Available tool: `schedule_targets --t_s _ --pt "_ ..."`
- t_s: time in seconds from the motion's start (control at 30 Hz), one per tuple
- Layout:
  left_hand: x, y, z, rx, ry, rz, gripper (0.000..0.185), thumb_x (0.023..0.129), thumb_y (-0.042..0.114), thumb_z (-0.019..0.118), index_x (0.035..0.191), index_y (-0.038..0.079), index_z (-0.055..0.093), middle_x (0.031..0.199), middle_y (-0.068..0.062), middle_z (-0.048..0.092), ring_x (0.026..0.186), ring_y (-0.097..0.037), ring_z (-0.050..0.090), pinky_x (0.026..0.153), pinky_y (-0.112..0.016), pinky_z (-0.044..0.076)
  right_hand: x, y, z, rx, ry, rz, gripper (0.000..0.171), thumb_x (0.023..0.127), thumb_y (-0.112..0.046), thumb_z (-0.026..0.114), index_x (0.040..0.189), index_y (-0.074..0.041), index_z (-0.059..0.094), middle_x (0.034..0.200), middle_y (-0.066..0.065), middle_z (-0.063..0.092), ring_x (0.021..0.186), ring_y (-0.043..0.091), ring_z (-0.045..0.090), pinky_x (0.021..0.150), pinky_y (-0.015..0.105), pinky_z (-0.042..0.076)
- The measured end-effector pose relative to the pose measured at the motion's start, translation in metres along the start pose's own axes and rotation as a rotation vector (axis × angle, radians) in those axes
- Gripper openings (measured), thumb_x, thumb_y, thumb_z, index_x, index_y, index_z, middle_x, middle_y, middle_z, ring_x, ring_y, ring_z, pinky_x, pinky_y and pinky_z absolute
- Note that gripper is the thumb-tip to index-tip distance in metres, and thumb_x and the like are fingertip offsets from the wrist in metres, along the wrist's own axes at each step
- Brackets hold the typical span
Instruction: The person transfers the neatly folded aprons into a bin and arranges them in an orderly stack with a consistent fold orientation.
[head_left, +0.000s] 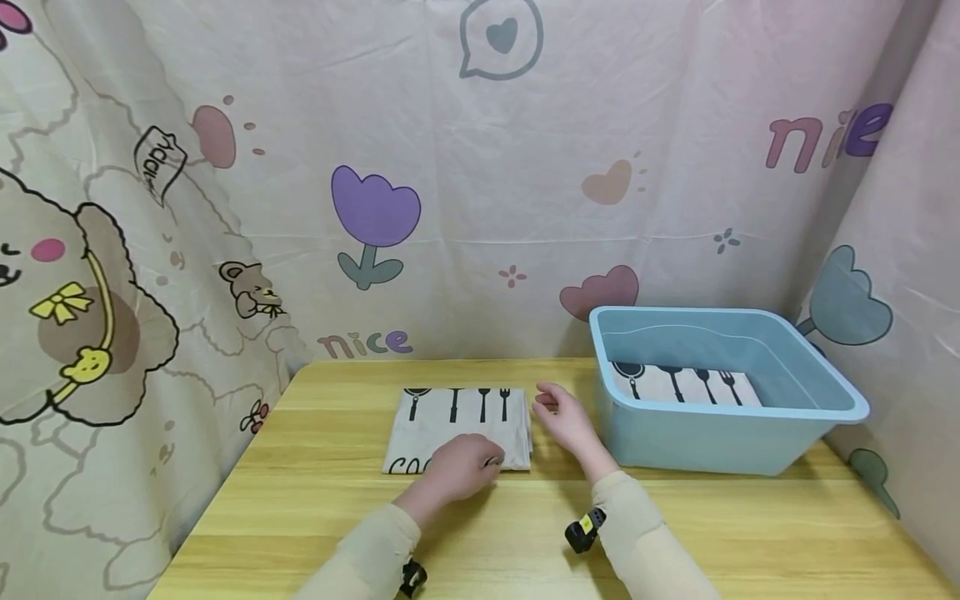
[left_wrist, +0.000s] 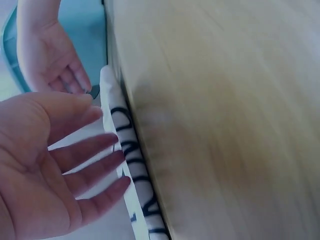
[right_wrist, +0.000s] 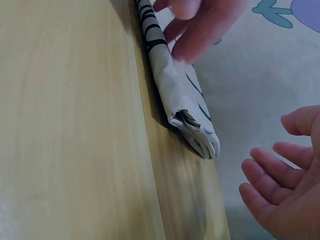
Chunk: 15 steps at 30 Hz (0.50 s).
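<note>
1. head view: a folded cloth [head_left: 459, 428] lies on the wooden surface [head_left: 315, 500]; the left hand [head_left: 461, 467] rests on its near edge, the right hand [head_left: 564, 419] hovers just beside it, near a blue tub [head_left: 720, 442].
2. left wrist view: left hand fingers [left_wrist: 85, 150] spread, relaxed.
3. right wrist view: right hand [right_wrist: 282, 185] relaxed, holding nothing.

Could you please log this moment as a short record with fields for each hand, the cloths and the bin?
left hand: left hand rests on the near edge of the folded cream cloth printed with black cutlery, fingers relaxed
right hand: right hand open beside the cloth's right edge, apart from it
cloth: lies flat on the light wooden table
bin: light blue plastic tub at right, holding a second folded cutlery-print cloth
</note>
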<state>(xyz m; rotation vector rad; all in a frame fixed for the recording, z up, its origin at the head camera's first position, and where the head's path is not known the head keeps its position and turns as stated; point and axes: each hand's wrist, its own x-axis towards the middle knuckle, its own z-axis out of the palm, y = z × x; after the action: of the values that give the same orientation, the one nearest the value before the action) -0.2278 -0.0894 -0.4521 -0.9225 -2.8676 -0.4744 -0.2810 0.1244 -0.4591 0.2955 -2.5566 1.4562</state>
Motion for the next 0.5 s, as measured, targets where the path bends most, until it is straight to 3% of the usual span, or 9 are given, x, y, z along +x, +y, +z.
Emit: schedule_targets --t_s 0.2,0.5 --pt "-0.008 -0.012 -0.011 -0.152 0.069 -0.104 0.023 0.093 0.014 0.067 0.114 0.006 0.072 0.108 -0.007 0.072 0.094 -0.021 0.068 0.082 -0.039 0.055 0.0 0.002 0.0 0.012 0.004 -0.016 0.035 0.096 -0.007 0.062 0.128 0.008 0.058 0.11 0.021 0.067 0.105 0.037 0.064 0.095 0.049 0.049" --pt "-0.016 -0.036 -0.032 -0.275 0.202 -0.264 0.026 0.093 0.014 0.067 0.117 0.004 0.069 0.101 -0.005 0.072 0.088 -0.021 0.067 0.081 -0.042 0.055 0.0 0.005 0.002 0.008 0.002 -0.017 0.034 0.095 -0.006 0.062 0.126 0.008 0.059 0.108 0.021 0.068 0.103 0.037 0.064 0.094 0.049 0.049"
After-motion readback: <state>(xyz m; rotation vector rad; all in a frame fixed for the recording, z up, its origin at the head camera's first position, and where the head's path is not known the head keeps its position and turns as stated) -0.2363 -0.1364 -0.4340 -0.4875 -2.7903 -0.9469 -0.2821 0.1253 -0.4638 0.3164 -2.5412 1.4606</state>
